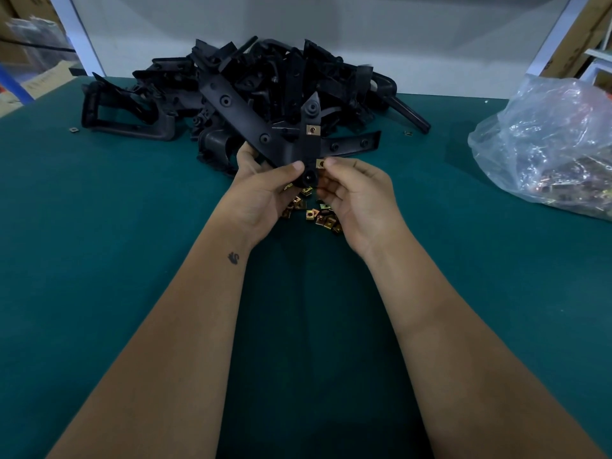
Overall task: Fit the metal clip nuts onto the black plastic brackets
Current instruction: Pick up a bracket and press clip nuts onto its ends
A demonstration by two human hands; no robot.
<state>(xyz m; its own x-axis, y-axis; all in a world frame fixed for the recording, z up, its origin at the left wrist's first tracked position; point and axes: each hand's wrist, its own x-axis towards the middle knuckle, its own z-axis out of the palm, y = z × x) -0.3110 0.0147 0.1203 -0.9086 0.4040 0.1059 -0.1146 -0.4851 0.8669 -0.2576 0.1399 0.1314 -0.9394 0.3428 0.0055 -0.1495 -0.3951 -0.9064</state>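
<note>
A green desk (99, 260) runs back to a pale wall, and above its middle a black plastic bracket (291, 140) is held up off the surface. The left hand (265, 190) grips the bracket at its lower part, thumb on the facing side and the other fingers curled behind it. One brass-coloured clip nut (312, 129) already sits on the bracket's edge, higher up on the upright arm. A second clip nut (320, 164) is at the bracket's right edge near its lower end, pinched between the thumb and fingers (334, 162) of the right hand (357, 200); it touches the bracket's edge, though whether it is fully seated cannot be told. Directly beneath both hands, a small heap of loose clip nuts (314, 213) lies on the desk, partly hidden by the palms. Behind the held bracket, against the wall, a large pile of black plastic brackets (251, 84) is stacked in a tangle, with a frame-shaped piece (126, 114) at its left end and a curved arm (407, 111) sticking out on the right. A single stray clip nut (73, 129) lies on the desk left of the pile, and another (408, 133) lies to its right. Well apart at the desk's right edge sits a crumpled clear plastic bag (546, 144) with metallic parts visible inside. Cardboard boxes (29, 44) show blurred beyond the desk's left corner.
</note>
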